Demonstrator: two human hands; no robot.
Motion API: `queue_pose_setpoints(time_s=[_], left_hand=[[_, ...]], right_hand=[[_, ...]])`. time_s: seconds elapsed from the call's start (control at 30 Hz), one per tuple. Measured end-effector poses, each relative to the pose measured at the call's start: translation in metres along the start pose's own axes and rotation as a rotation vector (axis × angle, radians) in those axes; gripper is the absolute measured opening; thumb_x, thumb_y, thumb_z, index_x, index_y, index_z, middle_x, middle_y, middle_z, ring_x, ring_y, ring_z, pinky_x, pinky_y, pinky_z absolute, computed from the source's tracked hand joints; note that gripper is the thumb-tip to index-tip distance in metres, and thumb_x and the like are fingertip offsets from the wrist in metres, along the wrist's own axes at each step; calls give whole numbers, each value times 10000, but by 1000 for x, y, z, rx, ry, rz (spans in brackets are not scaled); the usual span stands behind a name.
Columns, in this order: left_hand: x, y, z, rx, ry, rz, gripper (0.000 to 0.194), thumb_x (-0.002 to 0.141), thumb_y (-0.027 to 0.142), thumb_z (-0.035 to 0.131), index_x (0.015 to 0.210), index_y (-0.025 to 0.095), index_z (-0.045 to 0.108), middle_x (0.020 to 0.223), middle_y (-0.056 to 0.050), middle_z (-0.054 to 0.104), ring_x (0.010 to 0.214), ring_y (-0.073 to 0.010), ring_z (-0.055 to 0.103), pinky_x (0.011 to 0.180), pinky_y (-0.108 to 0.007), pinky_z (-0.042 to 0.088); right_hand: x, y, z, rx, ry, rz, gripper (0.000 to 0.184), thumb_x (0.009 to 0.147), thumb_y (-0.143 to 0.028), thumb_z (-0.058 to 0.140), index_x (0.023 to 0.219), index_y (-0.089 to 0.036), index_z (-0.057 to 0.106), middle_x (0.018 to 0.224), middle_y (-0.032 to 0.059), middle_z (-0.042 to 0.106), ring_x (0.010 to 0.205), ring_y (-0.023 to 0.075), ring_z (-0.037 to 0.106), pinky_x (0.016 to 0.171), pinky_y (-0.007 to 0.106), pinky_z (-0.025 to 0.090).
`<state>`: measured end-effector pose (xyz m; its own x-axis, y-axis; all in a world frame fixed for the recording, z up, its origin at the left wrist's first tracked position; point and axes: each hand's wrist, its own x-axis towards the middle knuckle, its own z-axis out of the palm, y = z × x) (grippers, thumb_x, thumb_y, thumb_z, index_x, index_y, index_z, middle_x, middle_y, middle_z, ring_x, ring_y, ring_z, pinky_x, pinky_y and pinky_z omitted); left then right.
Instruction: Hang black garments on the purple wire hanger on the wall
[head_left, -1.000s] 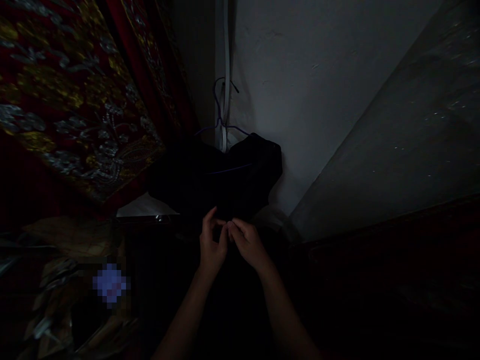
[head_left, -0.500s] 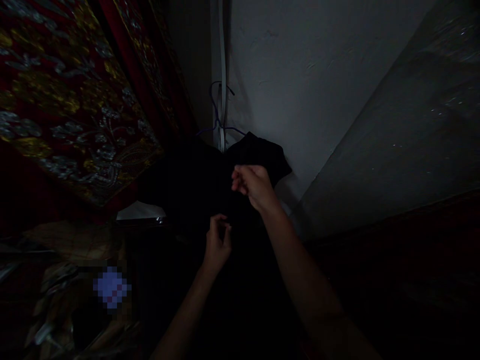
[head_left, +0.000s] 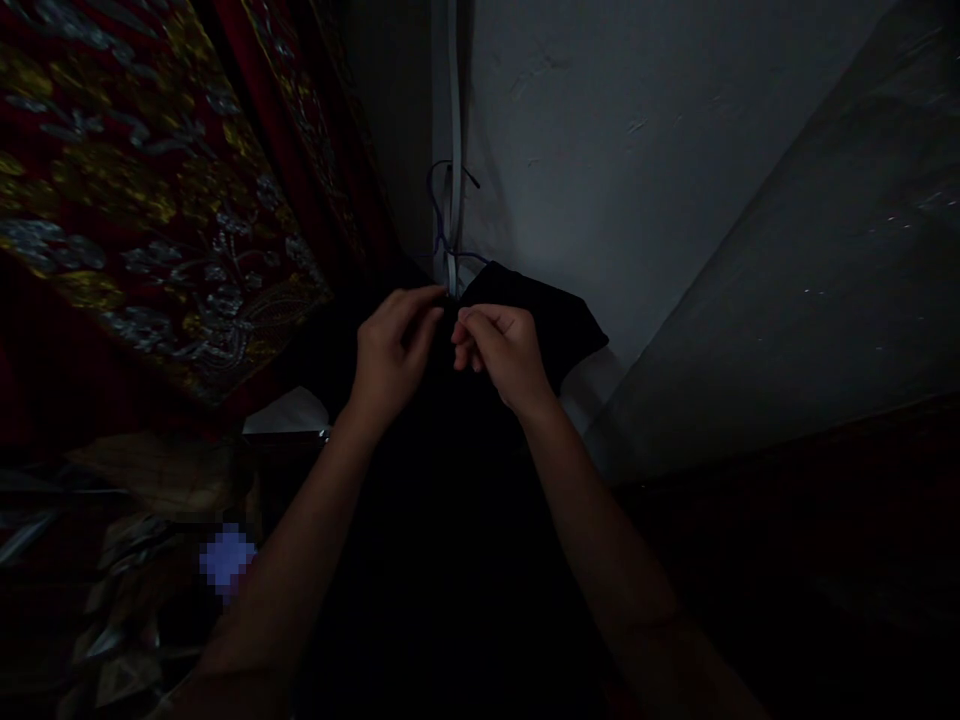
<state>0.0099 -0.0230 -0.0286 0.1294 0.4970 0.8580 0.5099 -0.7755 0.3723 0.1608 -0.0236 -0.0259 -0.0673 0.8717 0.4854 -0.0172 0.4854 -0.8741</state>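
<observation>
A black garment (head_left: 536, 300) hangs on a thin purple wire hanger (head_left: 433, 195) against the wall. Its folds and lower part are lost in the dark. At the garment's neckline, my left hand (head_left: 394, 345) reaches in from the left, its thumb and forefinger held apart with nothing visible between them. My right hand (head_left: 506, 350) is close beside it, the thumb pressed to the forefinger in a pinch and the other fingers curled. Whatever the pinch holds is too small and dark to make out.
A red cloth (head_left: 187, 190) with gold and silver embroidery hangs at the left. A pale pipe or cable (head_left: 454, 120) runs down the grey wall (head_left: 637, 150). Dim clutter (head_left: 127, 600) lies at the lower left, including a blurred bluish patch (head_left: 227, 558).
My left hand has moved up to the neckline, next to the right one. The right hand has shifted slightly up and keeps its pinch. The view has shifted a little.
</observation>
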Motion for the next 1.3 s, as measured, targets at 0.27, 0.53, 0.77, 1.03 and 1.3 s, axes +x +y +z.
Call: queue_pose_setpoints(time_s=[0.27, 0.53, 0.77, 1.03, 1.3], left_hand=[[23, -4, -6, 161, 37, 75, 146, 978, 212, 531, 915, 178, 659, 896, -41, 700, 852, -174, 654, 788, -285, 495], [31, 2, -32, 137, 96, 27, 154, 987, 301, 562, 932, 196, 659, 893, -13, 696, 848, -169, 645, 801, -276, 489], [17, 1, -16, 91, -84, 22, 118, 944, 299, 611, 947, 182, 626, 898, -18, 669, 813, -158, 612, 762, -266, 477], [21, 3, -10, 137, -83, 103, 103, 966, 273, 575, 929, 187, 619, 919, -44, 675, 872, -180, 623, 798, -291, 484], [22, -5, -30, -73, 496, -114, 46, 944, 232, 637, 909, 213, 661, 918, 9, 653, 947, -154, 619, 893, -282, 477]], right_hand=[[5, 34, 3, -296, 47, -155, 343, 950, -274, 517, 616, -202, 550, 520, -28, 549, 506, 105, 514, 527, 234, 337], [-19, 61, 4, -53, -46, 24, 315, 950, -323, 483, 681, -200, 591, 497, -47, 535, 466, 104, 495, 508, 227, 350], [8, 16, 2, -149, -40, -230, 328, 996, -467, 517, 781, -220, 521, 640, -47, 526, 588, 107, 507, 579, 240, 378], [9, 15, 5, -144, 25, -318, 291, 1005, -382, 493, 758, -230, 470, 672, -39, 485, 630, 122, 490, 629, 264, 374], [-13, 92, -1, -338, 35, -158, 238, 899, -340, 523, 696, -220, 493, 632, -23, 490, 599, 136, 472, 587, 279, 334]])
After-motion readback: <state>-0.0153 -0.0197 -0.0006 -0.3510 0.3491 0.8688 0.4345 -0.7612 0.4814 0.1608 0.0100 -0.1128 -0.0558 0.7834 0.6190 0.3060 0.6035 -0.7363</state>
